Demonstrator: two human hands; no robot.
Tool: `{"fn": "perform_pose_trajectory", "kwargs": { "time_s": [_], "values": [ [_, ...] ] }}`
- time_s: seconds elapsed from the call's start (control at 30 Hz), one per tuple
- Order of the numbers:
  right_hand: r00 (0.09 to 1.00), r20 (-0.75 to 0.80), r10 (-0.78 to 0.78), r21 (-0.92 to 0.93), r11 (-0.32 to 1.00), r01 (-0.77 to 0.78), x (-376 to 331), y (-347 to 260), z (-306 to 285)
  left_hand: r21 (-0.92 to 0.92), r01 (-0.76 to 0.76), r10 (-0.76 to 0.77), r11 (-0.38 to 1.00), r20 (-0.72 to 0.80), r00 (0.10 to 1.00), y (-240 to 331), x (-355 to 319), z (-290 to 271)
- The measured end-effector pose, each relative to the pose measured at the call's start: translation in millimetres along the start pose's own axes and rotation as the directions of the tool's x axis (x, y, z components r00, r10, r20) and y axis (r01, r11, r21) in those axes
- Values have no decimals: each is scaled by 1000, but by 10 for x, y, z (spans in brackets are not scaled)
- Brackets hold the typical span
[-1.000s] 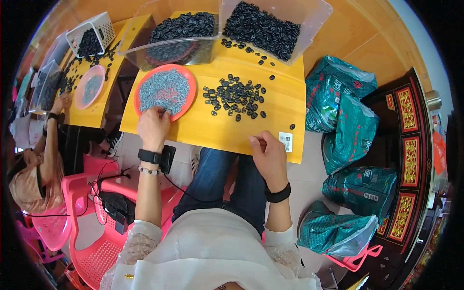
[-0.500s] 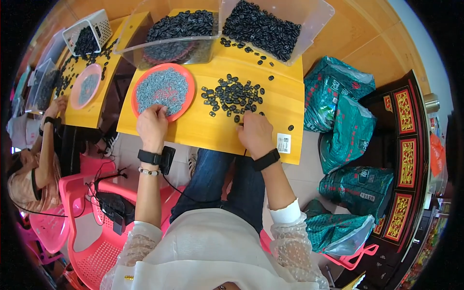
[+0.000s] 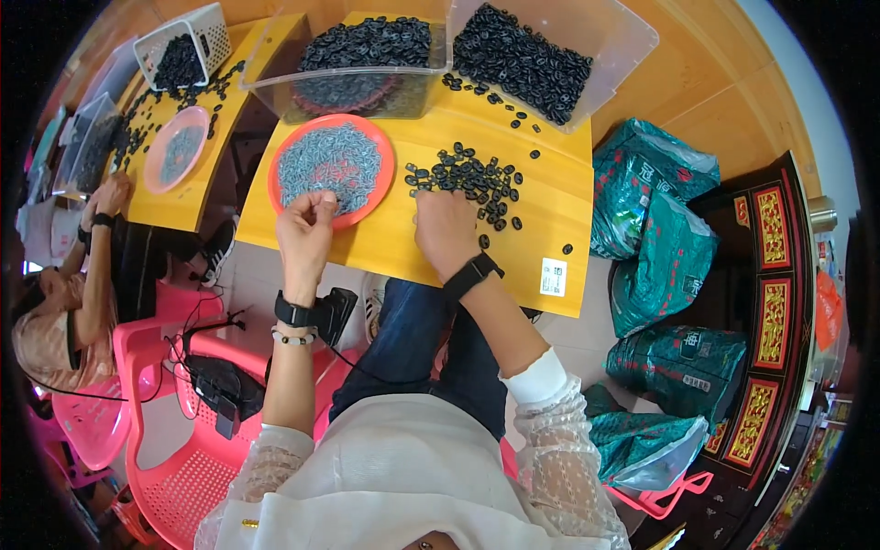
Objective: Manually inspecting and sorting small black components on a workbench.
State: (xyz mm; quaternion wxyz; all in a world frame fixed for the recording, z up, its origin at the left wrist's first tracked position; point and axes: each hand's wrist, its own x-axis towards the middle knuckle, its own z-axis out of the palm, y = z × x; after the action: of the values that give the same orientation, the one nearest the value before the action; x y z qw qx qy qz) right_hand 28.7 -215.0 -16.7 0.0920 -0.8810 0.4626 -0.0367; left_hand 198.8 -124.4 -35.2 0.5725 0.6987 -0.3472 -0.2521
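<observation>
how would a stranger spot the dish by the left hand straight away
Find the central yellow table. On its left side, in front of a clear bin of black pieces, a round dish of small grey pieces sits by the left hand. Its orange-red rim sets it apart from the paler pink dish on the neighbouring table.

Warm wood-toned wall (image 3: 701, 64) sweeping across the top, pale wall strip (image 3: 807, 110) bending down the far right! A dark cabinet (image 3: 767, 275) flashes its red-and-gold panels (image 3: 772, 226) on that flank; pale floor (image 3: 573, 341) shows beside the near yellow table (image 3: 550, 220), and over on the left, a perforated pink chair (image 3: 188, 478) stands near a second yellow table (image 3: 174, 209).
</observation>
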Motion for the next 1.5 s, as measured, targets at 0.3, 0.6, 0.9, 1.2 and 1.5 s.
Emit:
{"fn": "perform_pose_trajectory", "kwargs": {
  "time_s": [0.3, 0.6, 0.9, 1.2, 1.5],
  "values": [
    [996, -56, 71, -41, 996, -74, 105, 33, 174, -246, 73, -57, 967, 69, 996, 51, -70, 61],
    [965, -233, 121, 485, 874, 7, -163, 237, -44, -320, 91, -41, 943, 159, 986, 264, -315, 345],
    [950, -122, 288, 918, 396, -2, -751, 95, -383, -367, 50, 29, 929, 207, 978, 435, -651, 744],
    [946, -79, 315, 921, 387, -52, -842, 235, -309, -283, 82, -5, 955, 263, 965, 313, -800, 871],
    [903, -343, 259, 541, 840, -35, -921, 279, -103, -396, 245, -127, 885, 300, 945, 202, -910, 1130]
  ]
}}
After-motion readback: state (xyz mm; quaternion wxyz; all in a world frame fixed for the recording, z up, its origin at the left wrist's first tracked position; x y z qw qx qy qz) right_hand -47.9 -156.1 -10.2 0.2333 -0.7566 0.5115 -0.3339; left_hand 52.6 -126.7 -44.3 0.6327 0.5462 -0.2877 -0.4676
